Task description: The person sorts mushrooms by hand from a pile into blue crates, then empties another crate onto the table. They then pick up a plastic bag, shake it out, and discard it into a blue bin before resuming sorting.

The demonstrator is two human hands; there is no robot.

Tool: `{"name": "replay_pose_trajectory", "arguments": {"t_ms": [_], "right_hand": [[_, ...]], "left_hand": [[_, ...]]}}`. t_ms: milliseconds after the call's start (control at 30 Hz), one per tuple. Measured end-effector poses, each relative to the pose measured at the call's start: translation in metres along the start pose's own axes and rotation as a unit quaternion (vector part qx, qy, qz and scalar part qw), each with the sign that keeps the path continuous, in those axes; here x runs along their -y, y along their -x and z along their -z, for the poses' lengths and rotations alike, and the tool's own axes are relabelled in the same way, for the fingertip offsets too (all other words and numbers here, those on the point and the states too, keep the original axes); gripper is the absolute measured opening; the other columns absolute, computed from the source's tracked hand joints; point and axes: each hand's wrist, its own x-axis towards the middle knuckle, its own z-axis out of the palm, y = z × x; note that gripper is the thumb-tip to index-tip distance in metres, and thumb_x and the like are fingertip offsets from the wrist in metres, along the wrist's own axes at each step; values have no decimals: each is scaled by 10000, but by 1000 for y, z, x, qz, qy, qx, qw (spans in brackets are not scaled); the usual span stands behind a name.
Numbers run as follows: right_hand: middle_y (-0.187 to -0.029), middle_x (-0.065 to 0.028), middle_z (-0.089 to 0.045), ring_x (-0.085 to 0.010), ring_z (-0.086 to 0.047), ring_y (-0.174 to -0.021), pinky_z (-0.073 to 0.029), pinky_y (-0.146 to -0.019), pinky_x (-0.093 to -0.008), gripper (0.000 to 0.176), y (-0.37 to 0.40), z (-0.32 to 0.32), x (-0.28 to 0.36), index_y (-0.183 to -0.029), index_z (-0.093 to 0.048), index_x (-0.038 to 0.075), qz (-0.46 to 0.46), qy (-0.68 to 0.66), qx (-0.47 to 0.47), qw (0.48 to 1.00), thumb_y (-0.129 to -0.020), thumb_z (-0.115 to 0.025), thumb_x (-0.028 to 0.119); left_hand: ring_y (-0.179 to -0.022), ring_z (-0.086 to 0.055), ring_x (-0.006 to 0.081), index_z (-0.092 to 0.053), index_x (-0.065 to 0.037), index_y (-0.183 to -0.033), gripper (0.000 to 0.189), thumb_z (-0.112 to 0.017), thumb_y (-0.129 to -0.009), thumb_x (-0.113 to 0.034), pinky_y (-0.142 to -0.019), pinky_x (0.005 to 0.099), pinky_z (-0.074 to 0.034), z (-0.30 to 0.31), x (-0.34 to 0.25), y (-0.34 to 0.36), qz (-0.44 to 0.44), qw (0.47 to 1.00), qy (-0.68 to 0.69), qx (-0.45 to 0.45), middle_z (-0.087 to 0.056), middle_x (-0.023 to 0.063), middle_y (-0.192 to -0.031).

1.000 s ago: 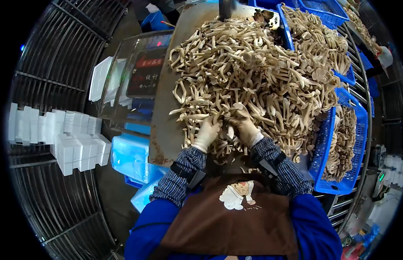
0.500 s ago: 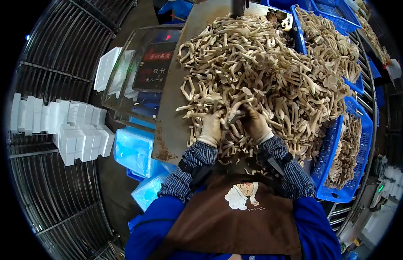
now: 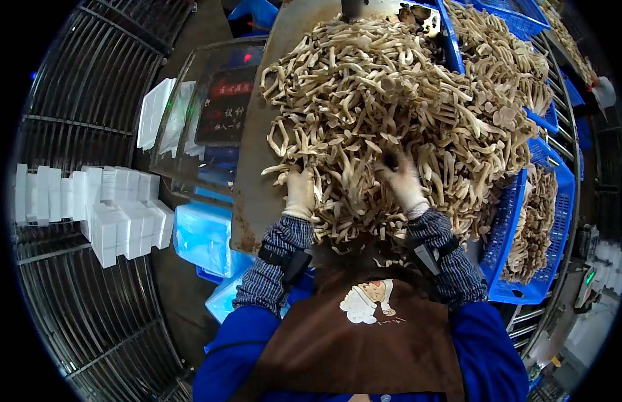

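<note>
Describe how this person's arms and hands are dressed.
The left hand and right hand wear off-white gloves, the right one darkened toward the fingers. Dark blue-and-white patterned oversleeves cover the forearms, each with a black strap bearing a boxy piece. Plain bright blue sleeves show above. I make out no cables.

Left hand [image 3: 299, 191]: pale-gloved, lay at the near left edge of the mushroom pile [image 3: 364, 87]; fingertips were hard to make out.
Right hand [image 3: 403, 179]: also gloved, reached into the pile, apart from the left; grip was unclear.
Table [image 3: 249, 167]: metal, bore the pile.
Blue crate [image 3: 505, 231]: stood at right, mushrooms inside.
White boxes [image 3: 127, 231]: were stacked well off left.
</note>
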Motion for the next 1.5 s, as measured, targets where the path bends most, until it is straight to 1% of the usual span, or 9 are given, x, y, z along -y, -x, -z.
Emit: {"name": "replay_pose_trajectory", "arguments": {"t_ms": [100,333,400,567,767,933,1000,1100,1500], "right_hand": [[-1329,-219,-466,-287,-540,-1133,-471,-939,-360,760,-2,22,-3,-1410,-334,70,-17,498,-58,865,-834,-624,472],[-1203,-283,-528,-349,-609,-1037,-505,-839,-401,753,-14,46,21,-1460,-166,22,-166,195,-59,965,-887,-564,305],[-1202,-303,-519,-360,-609,-1032,-515,-805,-422,638,2,41,16,-1460,-149,20,33,610,121,783,-929,-471,167],[-1218,-269,-505,-324,-566,-1029,-448,-912,-401,509,67,-40,-2,-1371,-351,7,76,237,-77,965,-915,-486,187],[-1226,-208,-518,-275,-607,-975,-535,-791,-339,524,66,-13,41,-1297,-485,55,-186,-376,54,906,-792,-622,71],[-1049,-94,-622,-131,-608,-911,-511,-741,-266,363,16,-61,-47,-1188,-532,6,66,-108,16,992,-864,-636,135],[-977,-163,-597,-212,-592,-821,-497,-724,-319,507,17,-19,51,-1287,-461,-47,-225,-324,32,918,-857,-647,147],[-1160,-258,-548,-219,-627,-866,-523,-736,-318,605,-2,-17,37,-1362,-367,-43,-6,-176,26,984,-866,-642,171],[-1117,-229,-586,-318,-584,-1025,-475,-911,-393,557,-30,8,24,-1320,-368,-23,-216,-195,-227,930,-862,-599,192]], "left_hand": [[-730,-628,254,-621,2,-1027,234,-498,-827,1,-731,348,-507,7,-4,-5,-143,882,-443,74,-643,125,-824],[-693,-617,164,-625,-20,-1036,278,-446,-836,50,-600,293,-500,-17,-56,19,125,949,252,142,-655,90,-811],[-757,-621,187,-623,-5,-1054,287,-431,-846,46,-648,302,-500,-19,-74,30,76,971,80,213,-656,113,-889],[-793,-627,205,-620,12,-1015,253,-414,-872,47,-678,303,-518,-63,-47,54,-116,963,101,221,-646,112,-896],[-770,-581,162,-512,3,-1162,248,-453,-923,-21,-603,257,-507,-44,-27,45,302,801,488,169,-593,92,-1006],[-956,-543,136,-468,-30,-1289,449,-483,-850,63,-878,257,-448,-17,-49,36,51,953,140,265,-559,47,-1122],[-843,-582,164,-546,-12,-1107,260,-594,-851,-14,-693,297,-510,3,-50,24,212,946,184,162,-576,50,-972],[-518,-538,131,-554,-17,-977,138,-591,-846,4,-364,244,-420,14,-28,6,228,921,306,-78,-580,58,-736],[-1050,-545,198,-319,2,-1384,618,-581,-827,65,-903,278,-453,-10,-26,9,100,894,435,-44,-509,127,-1241]]}}
